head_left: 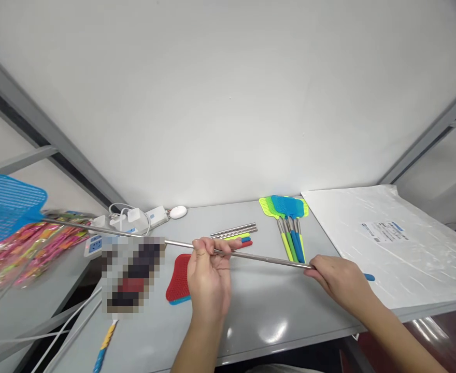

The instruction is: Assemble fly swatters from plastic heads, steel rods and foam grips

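Observation:
A blue fly swatter [12, 207] with a long extended metal rod stretches across the view, its mesh head at the far left. My left hand [211, 280], palm up, pinches the rod near its middle. Farther right, my right hand [339, 277] wraps around the handle end, and a blue tip pokes out beyond it. Below the rod, a red swatter head [178, 280] lies over a blue one, partly hidden by my left hand. Behind the rod are bare metal rods [233, 230] and several coloured handles [245, 239]. Finished-looking short swatters [288, 228] in green, yellow and blue lie stacked behind.
A large white wrapped package [414, 248] covers the table's right side. At the left are chargers and a power strip [94, 246], cables, a blurred-out item [137, 277] and pink plastic-wrapped goods [37, 248]. A white wall [228, 103] stands behind the grey table [274, 311].

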Tool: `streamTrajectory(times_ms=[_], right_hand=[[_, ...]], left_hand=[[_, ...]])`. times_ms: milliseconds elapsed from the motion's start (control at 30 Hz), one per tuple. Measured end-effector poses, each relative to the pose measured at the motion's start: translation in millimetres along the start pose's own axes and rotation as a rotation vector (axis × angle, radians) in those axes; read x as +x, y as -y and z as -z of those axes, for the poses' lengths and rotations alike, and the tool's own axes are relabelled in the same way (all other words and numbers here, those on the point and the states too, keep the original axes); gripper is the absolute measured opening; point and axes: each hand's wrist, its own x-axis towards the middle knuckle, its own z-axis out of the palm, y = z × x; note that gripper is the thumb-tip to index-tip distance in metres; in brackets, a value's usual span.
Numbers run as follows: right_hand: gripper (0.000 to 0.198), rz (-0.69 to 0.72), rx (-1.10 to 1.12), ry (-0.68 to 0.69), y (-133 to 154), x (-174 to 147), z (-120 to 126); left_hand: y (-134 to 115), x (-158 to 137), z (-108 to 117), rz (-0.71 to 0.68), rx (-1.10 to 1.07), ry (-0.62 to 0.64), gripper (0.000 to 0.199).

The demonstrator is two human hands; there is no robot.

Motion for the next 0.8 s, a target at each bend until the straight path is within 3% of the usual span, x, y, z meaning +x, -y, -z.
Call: streamTrajectory(times_ms=[167, 333, 567, 800], right_hand=[[0.041, -0.067, -0.034, 0.033, -26.5, -25.6, -5.0], [0.041, -0.208, -0.045, 0.04, -47.3, -51.9, -2.6], [0.038, -0.251, 0.008, 0.079, -31.5, -45.6, -7.2], [0.041, -0.276, 0.012, 0.126, -26.9, -50.3, -11.7]], left_hand=[[17.0, 8.8, -10.8, 0.092, -0.067, 0.044, 0.035], [18.7, 40.5, -10.0, 0.084, -0.153, -0.003, 0.035], [41.2, 56.3, -17.2, 0.206, -0.18, 0.014, 0.034], [39.1, 55.3, -14.0, 0.148, -0.236, 0.01, 0.037]])
